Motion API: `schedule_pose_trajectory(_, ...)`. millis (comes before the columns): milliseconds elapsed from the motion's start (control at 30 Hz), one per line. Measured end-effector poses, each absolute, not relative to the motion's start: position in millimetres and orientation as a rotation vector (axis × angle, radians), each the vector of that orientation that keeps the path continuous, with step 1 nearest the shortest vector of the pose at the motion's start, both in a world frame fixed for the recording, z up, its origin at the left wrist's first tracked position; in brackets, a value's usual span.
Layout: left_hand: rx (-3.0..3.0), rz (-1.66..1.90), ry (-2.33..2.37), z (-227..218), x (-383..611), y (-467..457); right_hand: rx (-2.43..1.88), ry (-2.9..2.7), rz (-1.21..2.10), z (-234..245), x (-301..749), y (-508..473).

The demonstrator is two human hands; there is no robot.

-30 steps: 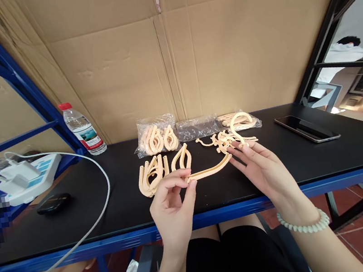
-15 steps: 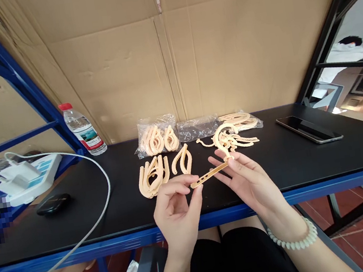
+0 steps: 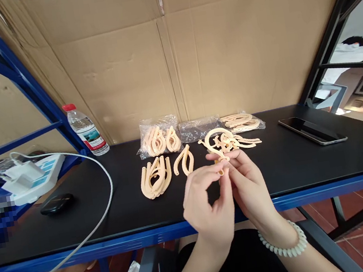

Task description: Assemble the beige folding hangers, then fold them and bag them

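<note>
Cream pieces (image 3: 208, 141) in hands (image 3: 210, 207) (image 3: 249, 185) — table edge (image 3: 132, 241) near, phone (image 3: 312, 130) well apart

Open tabletop (image 3: 296, 163) before the phone (image 3: 312, 130); curved pieces (image 3: 161, 171) obstruct farther left.

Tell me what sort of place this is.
Perhaps a workshop bench, though I can't be sure: a black tabletop on a blue metal frame, with loose curved tan pieces and a clear plastic bag of similar pieces.
</note>
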State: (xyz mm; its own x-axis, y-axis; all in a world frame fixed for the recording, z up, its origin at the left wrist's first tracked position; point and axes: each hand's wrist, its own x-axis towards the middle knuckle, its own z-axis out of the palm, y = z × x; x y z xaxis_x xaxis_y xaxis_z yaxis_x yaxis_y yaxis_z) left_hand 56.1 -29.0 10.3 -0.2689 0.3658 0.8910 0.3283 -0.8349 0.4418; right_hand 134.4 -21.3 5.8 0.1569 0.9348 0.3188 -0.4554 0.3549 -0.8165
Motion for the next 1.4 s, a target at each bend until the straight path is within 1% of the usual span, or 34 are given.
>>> schedule_pose_trajectory(100,2.003,2.315,0.884,17,64,-25,-0.608,-0.908,1.187,8,137,-22)
schedule_pose_trajectory(300,1.935,2.101,0.898,25,61,-12,-0.629,-0.942,1.118,7,144,-14)
schedule_pose_trajectory(500,1.936,2.09,0.869,29,55,-8,-0.611,-1.069,1.105,9,144,-13)
schedule_pose_trajectory(600,1.884,2.045,0.809,30,53,-8,-0.666,-1.168,1.007,11,146,-14)
schedule_pose_trajectory(833,1.821,1.911,0.782,29,50,-5,-0.843,-1.277,0.612,8,145,-13)
schedule_pose_trajectory(967,1.85,1.854,0.714,28,54,-6,-0.915,-1.224,0.547,4,145,-10)
schedule_pose_trajectory(1067,1.675,1.81,0.635,28,53,-6,-0.867,-1.123,0.605,6,148,-10)
schedule_pose_trajectory(1167,1.478,1.845,0.734,29,45,-2,-0.703,-1.059,0.788,10,151,-10)
schedule_pose_trajectory(1200,1.485,1.809,0.78,29,41,0,-0.645,-1.05,0.864,10,152,-11)
schedule_pose_trajectory(1300,1.655,1.545,0.789,30,31,6,-0.541,-1.045,1.037,10,154,-11)
schedule_pose_trajectory(1400,1.702,1.401,0.729,32,26,8,-0.529,-1.078,1.067,7,154,-10)
